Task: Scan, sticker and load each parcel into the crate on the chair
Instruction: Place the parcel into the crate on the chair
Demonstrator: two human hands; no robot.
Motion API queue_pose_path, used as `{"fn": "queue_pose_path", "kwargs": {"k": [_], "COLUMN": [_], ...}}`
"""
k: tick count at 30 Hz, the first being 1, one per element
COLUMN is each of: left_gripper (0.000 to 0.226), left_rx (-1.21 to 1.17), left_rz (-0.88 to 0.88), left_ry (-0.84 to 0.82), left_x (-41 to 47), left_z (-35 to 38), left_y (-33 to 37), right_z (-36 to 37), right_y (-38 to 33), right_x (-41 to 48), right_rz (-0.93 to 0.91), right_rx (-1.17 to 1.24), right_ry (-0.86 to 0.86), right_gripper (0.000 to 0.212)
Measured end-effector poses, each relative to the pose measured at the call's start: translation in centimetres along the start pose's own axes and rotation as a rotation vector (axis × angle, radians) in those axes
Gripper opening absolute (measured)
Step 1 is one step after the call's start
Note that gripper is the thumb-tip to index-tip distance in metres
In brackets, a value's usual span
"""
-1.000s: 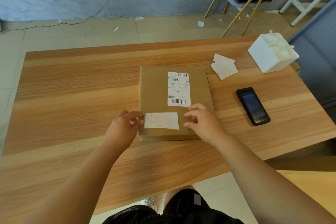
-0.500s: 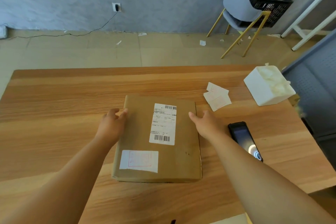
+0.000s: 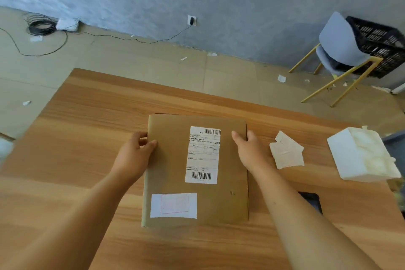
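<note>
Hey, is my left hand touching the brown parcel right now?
Touching. The head view shows the left hand gripping the brown parcel at its left edge, with the thumb on top and the fingers against the side.

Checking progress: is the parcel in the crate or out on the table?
Out: parcel lies on the table, left hand and right hand gripping its sides.
</note>
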State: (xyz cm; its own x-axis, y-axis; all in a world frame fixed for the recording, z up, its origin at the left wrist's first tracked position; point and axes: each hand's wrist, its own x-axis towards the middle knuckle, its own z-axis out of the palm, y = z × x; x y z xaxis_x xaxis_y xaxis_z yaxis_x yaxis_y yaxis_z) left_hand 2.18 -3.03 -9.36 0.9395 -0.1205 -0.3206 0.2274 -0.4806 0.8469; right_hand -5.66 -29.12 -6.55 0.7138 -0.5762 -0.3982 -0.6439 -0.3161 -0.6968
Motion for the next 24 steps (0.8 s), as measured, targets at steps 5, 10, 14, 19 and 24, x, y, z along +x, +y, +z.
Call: {"fn": "queue_pose_path", "kwargs": {"k": [5, 10, 14, 19, 24], "left_gripper": [0.025, 0.022, 0.017, 0.026, 0.015], "left_rx": [-0.180, -0.358, -0.346, -0.330, -0.354], "left_rz": [0.105, 0.232, 0.243, 0.199, 0.135], "left_ry": [0.211, 0.362, 0.489, 0.618, 0.767], "left_x": [-3.8, -8.5, -13.5, -19.5, -23.9], "left_z": [-7.1, -16.8, -25.3, -34.7, -41.6], "left_y": [0.5, -1.2, -5.2, -11.6, -17.6], "right_z": [3.0, 8.4, 14.7, 23.7, 32.2], "right_y": [-6.7, -13.5, -17.7, -20.8, -23.2], "right_x": [-2.6, -8.0, -14.3, -22.2, -28.0], "right_rz": [-0.335, -0.584, -0.695, -0.760, -0.745], "right_rx": [0.236, 0.407, 0.445, 0.450, 0.434], "right_ry": [0.027, -0.123, -0.268, -0.449, -0.613], "right_gripper": [0.031, 0.033, 0.035, 0.026, 0.027]}}
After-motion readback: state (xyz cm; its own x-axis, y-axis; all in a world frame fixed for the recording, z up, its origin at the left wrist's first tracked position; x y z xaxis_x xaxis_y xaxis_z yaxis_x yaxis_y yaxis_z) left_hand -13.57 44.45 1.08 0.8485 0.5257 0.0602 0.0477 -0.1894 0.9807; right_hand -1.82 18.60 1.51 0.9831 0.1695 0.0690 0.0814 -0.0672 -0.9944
